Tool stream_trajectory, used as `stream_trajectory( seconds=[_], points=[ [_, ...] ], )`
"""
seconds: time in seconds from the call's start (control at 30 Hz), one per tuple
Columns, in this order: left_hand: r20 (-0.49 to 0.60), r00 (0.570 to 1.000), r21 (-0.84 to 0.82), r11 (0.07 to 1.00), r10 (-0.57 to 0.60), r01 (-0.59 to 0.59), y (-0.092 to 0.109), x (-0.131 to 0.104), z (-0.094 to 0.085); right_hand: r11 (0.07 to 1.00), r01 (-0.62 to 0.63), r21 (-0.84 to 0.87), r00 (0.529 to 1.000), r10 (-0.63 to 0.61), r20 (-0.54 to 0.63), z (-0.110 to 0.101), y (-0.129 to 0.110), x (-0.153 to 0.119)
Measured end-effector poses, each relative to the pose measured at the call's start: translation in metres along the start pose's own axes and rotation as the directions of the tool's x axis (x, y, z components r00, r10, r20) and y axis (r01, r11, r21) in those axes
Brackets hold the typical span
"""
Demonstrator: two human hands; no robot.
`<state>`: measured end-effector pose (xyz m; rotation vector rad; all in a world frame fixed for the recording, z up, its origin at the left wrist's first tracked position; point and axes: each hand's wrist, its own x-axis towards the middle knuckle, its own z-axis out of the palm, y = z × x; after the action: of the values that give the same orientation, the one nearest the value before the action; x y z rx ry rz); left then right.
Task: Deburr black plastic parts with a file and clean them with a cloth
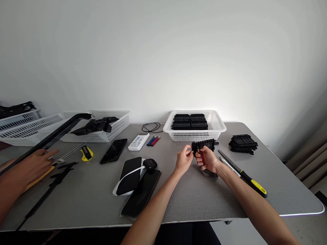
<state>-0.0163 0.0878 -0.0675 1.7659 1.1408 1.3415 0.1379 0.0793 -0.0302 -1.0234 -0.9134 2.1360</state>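
Near the front of the white basket, a black ribbed plastic piece (207,145) is raised above the table. My left hand (184,159) pinches its left end between thumb and fingers. Wrapped round a red-handled tool (203,157), my right hand (209,160) is close against the near side of the piece; the fingers hide most of the tool, so its exact kind does not show. A dark object (209,173) lies partly under the right hand. Similar black ribbed pieces (243,144) are stacked on the right of the table.
The white basket (194,135) holds several black ribbed pieces. Beside my right forearm lie a file (253,183) and a marker (229,166). Phones, lighters (153,140) and a yellow cutter (86,153) are leftward. At far left, another person's hand (33,168) is by a long black strip (46,140).
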Motion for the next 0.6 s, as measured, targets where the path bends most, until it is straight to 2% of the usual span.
stream_trajectory(
  seconds=[0.27, 0.6],
  points=[
    [-0.047, 0.999, -0.021, 1.0, -0.024, 0.023, -0.006, 0.003, -0.005, 0.997, 0.015, 0.071, 0.998, -0.01, -0.069, -0.016, -0.012, -0.004],
    [-0.071, 0.995, -0.093, 0.993, -0.074, 0.068, -0.013, 0.005, -0.007, 0.987, 0.093, 0.13, 0.984, -0.071, -0.162, -0.04, -0.025, -0.014]
  ],
)
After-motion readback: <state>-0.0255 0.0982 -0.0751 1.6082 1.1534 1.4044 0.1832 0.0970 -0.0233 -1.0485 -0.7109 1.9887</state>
